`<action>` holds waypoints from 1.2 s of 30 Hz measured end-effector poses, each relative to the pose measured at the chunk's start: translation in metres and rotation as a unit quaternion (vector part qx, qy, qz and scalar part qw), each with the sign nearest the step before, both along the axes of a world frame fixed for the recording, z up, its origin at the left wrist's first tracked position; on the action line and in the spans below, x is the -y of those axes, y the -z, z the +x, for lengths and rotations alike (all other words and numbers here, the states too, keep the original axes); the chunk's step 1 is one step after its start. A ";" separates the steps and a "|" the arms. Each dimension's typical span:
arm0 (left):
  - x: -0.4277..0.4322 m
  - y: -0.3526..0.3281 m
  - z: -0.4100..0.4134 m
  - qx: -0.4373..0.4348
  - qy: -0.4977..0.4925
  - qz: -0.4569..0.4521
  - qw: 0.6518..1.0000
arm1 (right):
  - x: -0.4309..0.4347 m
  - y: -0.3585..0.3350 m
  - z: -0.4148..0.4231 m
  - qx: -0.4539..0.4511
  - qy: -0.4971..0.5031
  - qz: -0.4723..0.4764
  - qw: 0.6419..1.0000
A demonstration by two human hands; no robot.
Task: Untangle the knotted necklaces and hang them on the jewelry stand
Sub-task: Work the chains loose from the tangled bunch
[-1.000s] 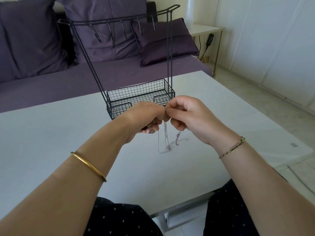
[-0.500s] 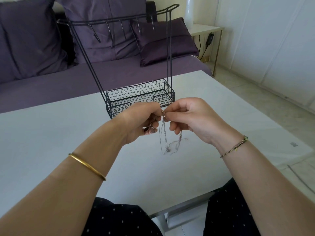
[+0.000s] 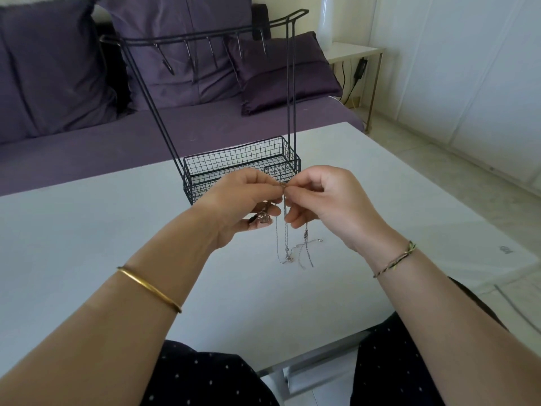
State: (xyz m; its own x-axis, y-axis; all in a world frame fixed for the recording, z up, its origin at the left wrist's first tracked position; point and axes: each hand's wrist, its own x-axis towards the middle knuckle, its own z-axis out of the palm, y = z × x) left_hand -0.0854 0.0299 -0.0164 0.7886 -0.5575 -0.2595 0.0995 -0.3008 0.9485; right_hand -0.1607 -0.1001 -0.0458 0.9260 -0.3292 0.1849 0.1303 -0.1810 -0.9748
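Over table (image 3: pixel 87 235), necklaces (image 3: pixel 285 230) between hands (image 3: pixel 243 197) (image 3: pixel 320 197)

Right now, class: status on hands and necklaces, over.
Left hand, right hand: both pinching the necklaces at the top. Chains dangling, tangled. Jewelry stand hooks bare, nothing in the way.

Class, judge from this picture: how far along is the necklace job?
Done: nothing yet; the hooks on the stand are bare. In hand: the left hand and right hand pinch the tangled necklaces at one spot, chains dangling. Left: separate them and hang each on a hook.
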 end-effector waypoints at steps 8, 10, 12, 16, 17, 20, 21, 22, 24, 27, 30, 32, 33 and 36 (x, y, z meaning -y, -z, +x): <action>0.010 -0.002 -0.005 -0.035 -0.055 -0.079 0.995 | -0.004 -0.002 0.003 -0.028 0.010 0.137 0.990; 0.013 -0.002 -0.006 -0.008 -0.059 -0.068 0.996 | -0.004 -0.003 0.004 -0.026 0.020 0.167 0.985; 0.015 -0.003 -0.006 0.012 -0.046 -0.049 0.998 | -0.003 -0.003 0.004 -0.014 0.041 0.175 0.984; 0.017 -0.002 -0.007 0.072 -0.012 0.004 0.997 | -0.004 -0.001 0.003 0.001 0.069 0.145 0.987; 0.018 -0.002 -0.008 0.098 -0.008 0.017 0.995 | -0.005 0.000 0.003 0.000 0.072 0.137 0.988; 0.019 -0.002 -0.010 0.127 -0.032 0.020 0.991 | -0.005 0.001 0.004 -0.012 0.073 0.122 0.990; 0.019 -0.002 -0.010 0.107 -0.043 0.010 0.993 | -0.005 0.000 0.004 -0.017 0.068 0.114 0.991; 0.018 -0.002 -0.011 0.081 -0.050 -0.001 0.995 | -0.004 0.000 0.004 -0.023 0.062 0.103 0.993; 0.017 -0.002 -0.010 0.033 -0.059 -0.016 0.998 | -0.004 0.000 0.003 -0.031 0.048 0.087 0.995; 0.016 -0.002 -0.011 -0.013 -0.078 -0.053 0.995 | -0.004 -0.002 0.003 -0.039 0.029 0.082 0.995; 0.018 -0.002 -0.011 -0.030 -0.089 -0.077 0.993 | -0.004 -0.003 0.002 -0.043 0.025 0.062 0.997; 0.019 -0.001 -0.010 -0.020 -0.083 -0.064 0.994 | -0.004 -0.003 0.002 -0.043 0.026 0.044 0.998; 0.020 -0.001 -0.010 -0.007 -0.077 -0.048 0.996 | -0.004 -0.002 0.003 -0.041 0.028 0.042 0.998; 0.020 0.000 -0.011 0.039 -0.056 0.019 0.997 | -0.004 0.001 0.005 -0.024 0.046 0.059 0.997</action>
